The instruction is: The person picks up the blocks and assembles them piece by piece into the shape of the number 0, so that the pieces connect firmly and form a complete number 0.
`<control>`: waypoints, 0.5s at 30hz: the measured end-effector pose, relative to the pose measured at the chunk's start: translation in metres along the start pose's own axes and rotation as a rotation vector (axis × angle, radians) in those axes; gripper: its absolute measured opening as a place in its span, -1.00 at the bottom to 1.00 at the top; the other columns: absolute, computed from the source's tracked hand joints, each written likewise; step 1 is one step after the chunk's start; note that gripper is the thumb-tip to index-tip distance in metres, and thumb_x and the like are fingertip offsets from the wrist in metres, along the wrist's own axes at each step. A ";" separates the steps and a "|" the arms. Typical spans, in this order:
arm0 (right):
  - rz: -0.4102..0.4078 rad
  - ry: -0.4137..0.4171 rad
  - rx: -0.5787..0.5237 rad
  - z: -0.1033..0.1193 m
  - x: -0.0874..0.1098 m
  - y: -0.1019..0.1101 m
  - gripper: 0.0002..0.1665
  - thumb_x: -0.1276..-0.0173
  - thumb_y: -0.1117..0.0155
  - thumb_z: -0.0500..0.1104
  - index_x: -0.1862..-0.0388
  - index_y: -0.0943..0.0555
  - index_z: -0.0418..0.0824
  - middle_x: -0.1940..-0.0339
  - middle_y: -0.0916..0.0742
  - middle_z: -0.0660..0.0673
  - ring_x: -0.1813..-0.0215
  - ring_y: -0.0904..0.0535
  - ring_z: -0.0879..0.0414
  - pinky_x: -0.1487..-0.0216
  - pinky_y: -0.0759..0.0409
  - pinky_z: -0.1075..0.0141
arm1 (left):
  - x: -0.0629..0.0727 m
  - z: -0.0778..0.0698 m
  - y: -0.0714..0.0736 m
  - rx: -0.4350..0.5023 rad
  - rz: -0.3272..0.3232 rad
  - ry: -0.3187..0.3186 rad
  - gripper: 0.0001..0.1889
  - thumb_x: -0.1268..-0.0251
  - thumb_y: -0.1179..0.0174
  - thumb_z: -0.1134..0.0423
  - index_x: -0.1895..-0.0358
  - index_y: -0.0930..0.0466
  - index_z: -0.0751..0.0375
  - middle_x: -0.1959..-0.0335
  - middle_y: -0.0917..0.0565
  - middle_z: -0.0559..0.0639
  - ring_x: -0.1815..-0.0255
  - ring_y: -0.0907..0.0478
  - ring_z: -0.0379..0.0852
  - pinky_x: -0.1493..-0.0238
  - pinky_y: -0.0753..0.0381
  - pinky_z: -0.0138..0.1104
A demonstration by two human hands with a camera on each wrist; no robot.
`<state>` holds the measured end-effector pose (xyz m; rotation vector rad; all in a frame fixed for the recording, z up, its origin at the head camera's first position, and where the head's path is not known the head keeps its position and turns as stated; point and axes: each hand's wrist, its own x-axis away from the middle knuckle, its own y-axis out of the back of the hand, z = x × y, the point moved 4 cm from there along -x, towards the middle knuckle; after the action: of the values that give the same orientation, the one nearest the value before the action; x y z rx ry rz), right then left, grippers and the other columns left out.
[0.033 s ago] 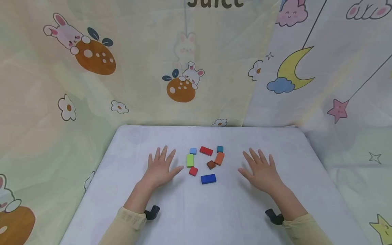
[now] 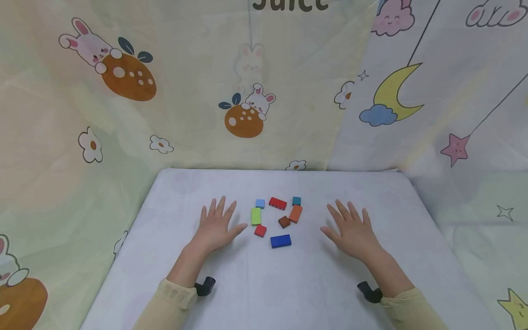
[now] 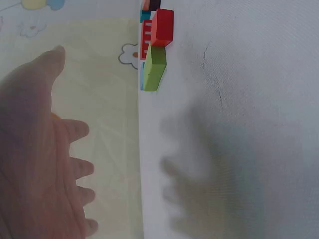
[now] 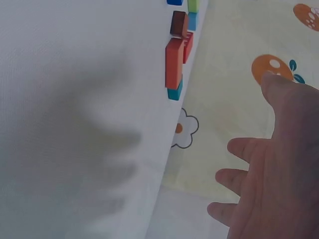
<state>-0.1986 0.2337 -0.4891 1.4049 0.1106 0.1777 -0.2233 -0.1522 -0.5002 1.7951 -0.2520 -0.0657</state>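
Between the two hands a loose group of small coloured blocks lies on the white table. My left hand (image 2: 215, 229) hovers left of them, fingers straight and spread, holding nothing; its thumb is nearest the lime green block (image 2: 256, 216) and the small red block (image 2: 260, 230). To the right, my right hand (image 2: 354, 233) is likewise spread above the table, nearest the orange block (image 2: 295, 213). Also in the group are a light blue block (image 2: 260, 203), a long red block (image 2: 277, 203), a teal block (image 2: 296, 200), a brown block (image 2: 284, 222) and a dark blue block (image 2: 281, 241).
A white cloth covers the table (image 2: 264, 293), whose far edge meets a hanging curtain (image 2: 189, 91) printed with rabbits, flowers and a moon. Black wrist mounts (image 2: 205, 287) sit on both forearms, by the sleeves.
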 end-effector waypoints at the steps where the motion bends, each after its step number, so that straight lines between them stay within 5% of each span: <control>1: 0.001 0.001 -0.005 0.000 0.000 0.000 -0.02 -0.40 0.07 0.46 -0.60 -0.12 -0.06 -0.61 -0.18 -0.27 -0.59 0.08 -0.39 -0.45 0.28 -0.44 | 0.000 0.000 -0.001 0.007 -0.006 -0.005 -0.10 -0.30 0.11 -0.46 -0.59 -0.02 -0.04 -0.63 0.07 0.19 -0.64 0.26 0.28 -0.54 0.27 0.27; 5: 0.007 0.027 -0.075 0.001 0.001 -0.001 -0.05 -0.41 0.03 0.42 -0.57 -0.17 -0.10 -0.57 -0.26 -0.28 -0.56 -0.05 -0.36 -0.47 0.11 -0.40 | -0.002 -0.004 -0.006 0.064 -0.034 -0.008 -0.15 -0.34 0.04 -0.39 -0.57 -0.10 -0.01 -0.60 -0.06 0.16 -0.63 0.12 0.23 -0.57 0.11 0.18; 10: 0.040 0.069 -0.301 0.008 -0.004 -0.010 -0.19 -0.40 -0.15 0.29 -0.50 -0.31 -0.07 -0.46 -0.44 -0.23 -0.45 -0.32 -0.26 -0.39 -0.28 -0.29 | -0.002 -0.022 -0.017 0.214 -0.089 -0.013 -0.34 -0.35 -0.11 -0.24 -0.43 -0.37 -0.02 -0.42 -0.40 0.06 -0.47 -0.28 0.09 -0.42 -0.37 0.05; 15: 0.082 0.083 -0.489 0.026 -0.017 -0.030 -0.35 -0.34 -0.31 0.14 -0.37 -0.47 0.03 -0.29 -0.59 -0.07 -0.22 -0.51 -0.05 -0.19 -0.56 -0.09 | -0.003 -0.046 -0.039 0.312 -0.031 -0.097 -0.49 -0.35 -0.17 -0.18 -0.29 -0.53 -0.08 -0.13 -0.58 -0.08 -0.15 -0.51 -0.12 -0.17 -0.61 -0.15</control>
<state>-0.2089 0.2001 -0.5149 0.9153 0.0718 0.3094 -0.2126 -0.0997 -0.5271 2.1095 -0.3179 -0.1420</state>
